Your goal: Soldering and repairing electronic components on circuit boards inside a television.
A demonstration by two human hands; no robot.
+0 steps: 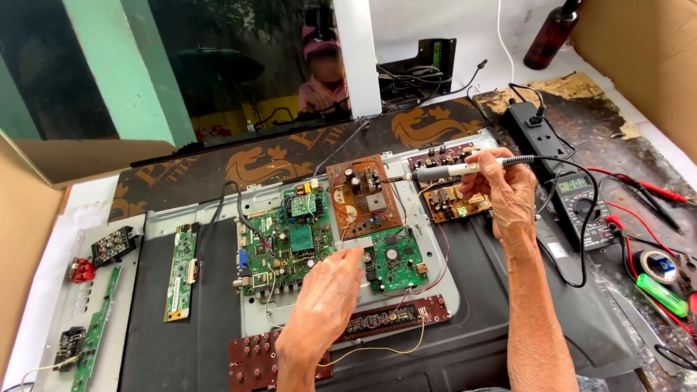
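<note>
My right hand (508,192) holds a soldering iron (450,172) like a pen, its tip pointing left toward the right edge of a brown circuit board (363,197). My left hand (327,301) reaches forward with its fingertips at a grey strip (352,245) below that brown board, between a large green circuit board (283,243) and a smaller green board (396,261). All of these boards lie on a grey metal chassis plate (443,287).
A multimeter (581,207) with red leads and a black power strip (534,123) sit to the right. A long green board (181,270), a red button board (254,359), a display board (396,318), a green lighter (661,294), a brown bottle (552,33) and cardboard walls surround the work area.
</note>
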